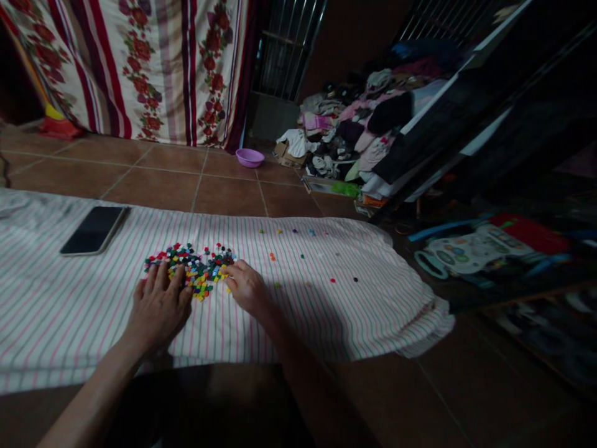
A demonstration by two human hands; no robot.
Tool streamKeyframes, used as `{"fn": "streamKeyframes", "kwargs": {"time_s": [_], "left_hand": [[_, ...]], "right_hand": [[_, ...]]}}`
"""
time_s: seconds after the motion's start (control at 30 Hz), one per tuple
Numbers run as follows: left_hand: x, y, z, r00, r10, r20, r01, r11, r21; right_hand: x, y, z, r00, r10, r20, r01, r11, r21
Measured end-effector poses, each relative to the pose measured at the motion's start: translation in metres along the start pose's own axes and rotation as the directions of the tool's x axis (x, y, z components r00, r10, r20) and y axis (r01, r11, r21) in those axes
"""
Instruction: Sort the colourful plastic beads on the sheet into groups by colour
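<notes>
A pile of small multicoloured pieces (198, 264) lies on a striped cloth (224, 330). My left hand (161, 298) rests palm down on the pile's near left side, its fingers spread over the pieces. At the right edge of the pile, my right hand (247, 286) has its thumb and fingers pinched together beside some yellow pieces. Whether a piece is between those fingertips is too small to make out. Right of the pile, single pieces and tiny groups sit apart in loose rows, among them an orange one (272, 256), a red one (333, 280) and a black one (356, 279).
A smartphone (94, 230) lies on the cloth at the left. Beyond the cloth, a purple basin (250, 158) stands on the tiled floor near a flowered curtain (153, 68). A heap of clothes (354, 124) is at the back right, and a toy panel (471, 249) sits farther right.
</notes>
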State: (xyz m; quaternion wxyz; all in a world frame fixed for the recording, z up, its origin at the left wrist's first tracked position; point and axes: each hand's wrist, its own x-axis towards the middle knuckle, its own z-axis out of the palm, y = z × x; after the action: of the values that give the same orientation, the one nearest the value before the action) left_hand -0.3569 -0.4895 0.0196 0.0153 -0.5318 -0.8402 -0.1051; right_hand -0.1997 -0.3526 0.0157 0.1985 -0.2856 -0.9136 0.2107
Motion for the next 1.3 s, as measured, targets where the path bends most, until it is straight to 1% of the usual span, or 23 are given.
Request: {"fn": "streamKeyframes", "kwargs": {"time_s": [0.1,0.2,0.3,0.4,0.53,0.73,0.83,0.93,1.07,1.17,1.3], "left_hand": [[0.002,0.002,-0.002,0.999,-0.041,0.018,0.039,0.996,0.081],[0.003,0.003,-0.002,0.999,-0.046,0.015,0.045,0.994,0.103],[0.003,0.002,-0.002,0.997,-0.065,0.034,0.062,0.993,0.098],[0.004,0.002,-0.002,0.997,-0.054,0.048,0.050,0.995,0.090],[0.004,0.001,-0.001,0.998,-0.049,0.026,0.047,0.996,0.074],[0.003,0.002,0.000,1.000,-0.025,-0.003,0.025,0.999,0.038],[0.003,0.003,-0.001,1.000,-0.029,0.000,0.029,0.999,0.042],[0.003,0.005,-0.002,0.999,-0.048,0.010,0.047,0.997,0.054],[0.005,0.008,-0.007,0.998,-0.057,0.035,0.055,0.997,0.047],[0.005,0.009,-0.010,0.998,-0.057,0.033,0.057,0.998,0.025],[0.003,0.010,-0.009,0.999,-0.032,-0.012,0.032,0.999,-0.016]], "right_hand": [[0.001,0.001,-0.001,1.000,0.000,-0.024,0.000,1.000,0.000],[0.004,0.001,-0.001,1.000,0.009,-0.018,-0.009,1.000,-0.013],[0.005,0.000,0.001,1.000,0.015,-0.014,-0.015,0.999,-0.034],[0.005,-0.001,0.000,0.999,0.015,-0.028,-0.016,0.998,-0.065],[0.003,-0.003,0.000,0.999,0.011,-0.041,-0.015,0.995,-0.099],[0.004,-0.006,0.006,1.000,-0.004,-0.029,0.000,0.992,-0.128],[0.004,-0.005,0.007,0.999,-0.023,-0.042,0.017,0.992,-0.128],[0.004,-0.004,0.005,0.995,-0.076,-0.065,0.069,0.993,-0.096],[0.006,-0.002,0.004,0.987,-0.132,-0.097,0.132,0.991,-0.005],[0.007,-0.001,0.007,0.978,-0.124,-0.165,0.130,0.991,0.025],[0.005,-0.001,0.011,0.956,-0.127,-0.264,0.135,0.991,0.011]]}}
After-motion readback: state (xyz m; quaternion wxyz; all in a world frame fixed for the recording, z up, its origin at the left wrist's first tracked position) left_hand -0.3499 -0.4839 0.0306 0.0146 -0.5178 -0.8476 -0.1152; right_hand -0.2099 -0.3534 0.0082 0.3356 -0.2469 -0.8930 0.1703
